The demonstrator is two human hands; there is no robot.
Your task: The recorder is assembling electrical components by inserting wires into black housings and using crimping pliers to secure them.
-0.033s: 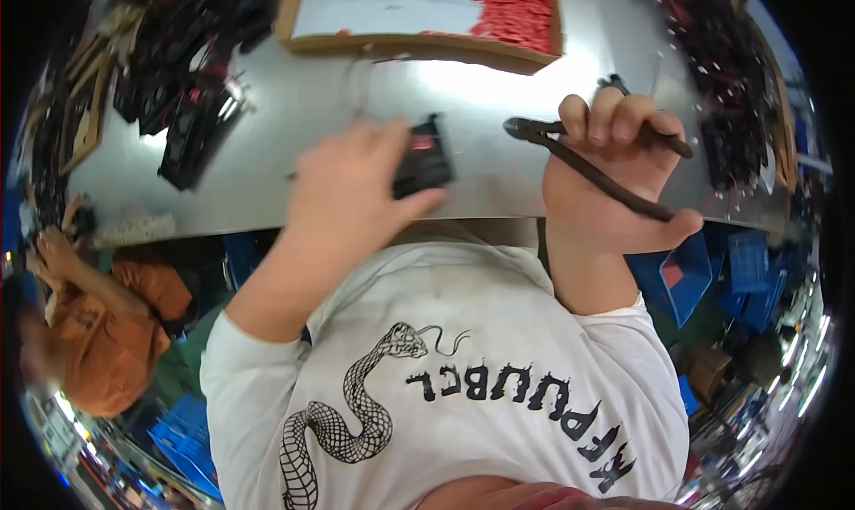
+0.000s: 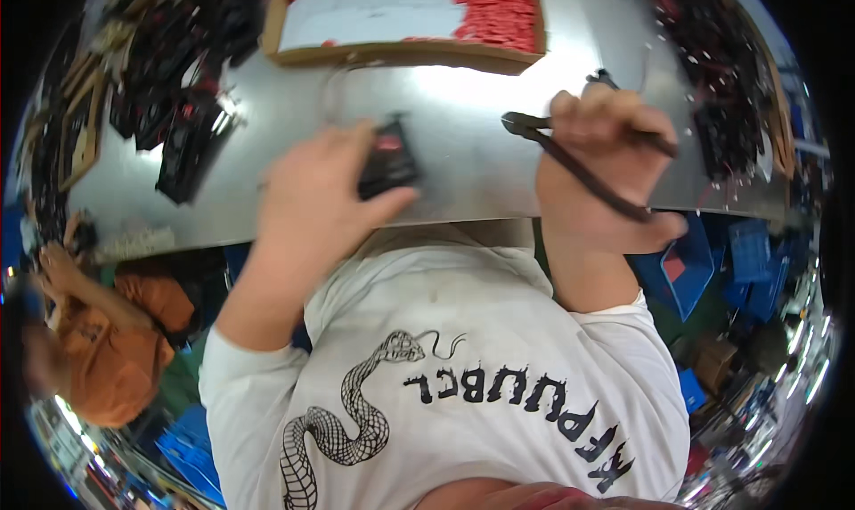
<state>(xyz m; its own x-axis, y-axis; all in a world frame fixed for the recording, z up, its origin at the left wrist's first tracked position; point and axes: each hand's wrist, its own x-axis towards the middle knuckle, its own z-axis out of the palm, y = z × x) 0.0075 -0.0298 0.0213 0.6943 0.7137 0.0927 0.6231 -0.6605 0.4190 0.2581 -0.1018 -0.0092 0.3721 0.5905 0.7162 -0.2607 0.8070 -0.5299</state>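
My left hand (image 2: 312,189), smeared by motion, grips the left side of a small black plastic housing (image 2: 390,164) with a red spot on it. Its thumb lies along the housing's near edge, and the fingertips are partly hidden. A thin wire (image 2: 332,96) shows beyond this hand over the metal table (image 2: 454,171). My right hand (image 2: 574,212) is wrapped round dark-handled cutting pliers (image 2: 574,165). The handles are spread, and the jaws point left, apart from the housing. Just past the right fingers sits a small black part (image 2: 602,79).
A cardboard tray (image 2: 401,54) of small red pieces and a white sheet lies at the back. Black housings (image 2: 185,154) pile up on the left; more dark parts (image 2: 717,136) with wires lie right. A person in orange (image 2: 111,359) works at left. Blue bins (image 2: 681,269) stand below the table.
My left hand and the black housing have shifted left. My right hand with the pliers has moved slightly left, its handles still spread.
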